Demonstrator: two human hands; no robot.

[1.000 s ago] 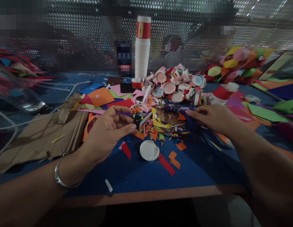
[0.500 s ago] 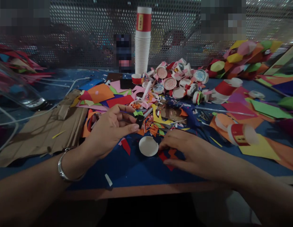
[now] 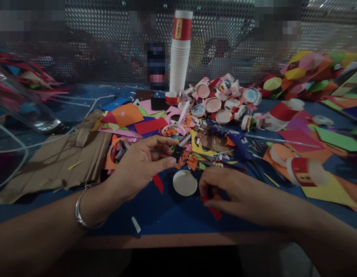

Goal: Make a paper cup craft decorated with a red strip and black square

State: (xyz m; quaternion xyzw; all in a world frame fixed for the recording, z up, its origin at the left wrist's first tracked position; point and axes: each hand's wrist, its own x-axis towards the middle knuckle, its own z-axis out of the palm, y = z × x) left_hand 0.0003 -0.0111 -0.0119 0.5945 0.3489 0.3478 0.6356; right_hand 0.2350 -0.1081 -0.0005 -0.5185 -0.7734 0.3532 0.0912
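Note:
My left hand (image 3: 149, 159) pinches a small black piece of paper (image 3: 177, 153) between thumb and fingertips, above the pile of paper scraps. My right hand (image 3: 224, 188) is low over the blue tabletop (image 3: 172, 219), its fingers curled in on a red paper scrap (image 3: 215, 213); a bit of orange paper shows by the thumb. Between the hands lies a round white disc (image 3: 185, 183), like a cut-off cup bottom. Another red paper strip (image 3: 158, 184) rests just under my left hand.
A tall stack of paper cups (image 3: 180, 54) stands at the back, beside a heap of cut cup bottoms (image 3: 211, 104). Flattened cardboard (image 3: 51, 165) lies left, near a glass (image 3: 37, 107). A blue-handled tool (image 3: 240, 146) and a cut cup (image 3: 302, 171) are right.
The view has shifted slightly, moving everything a little rightward. My right fingers have drawn closer together over the red scrap. The left hand keeps its hold on the black piece.

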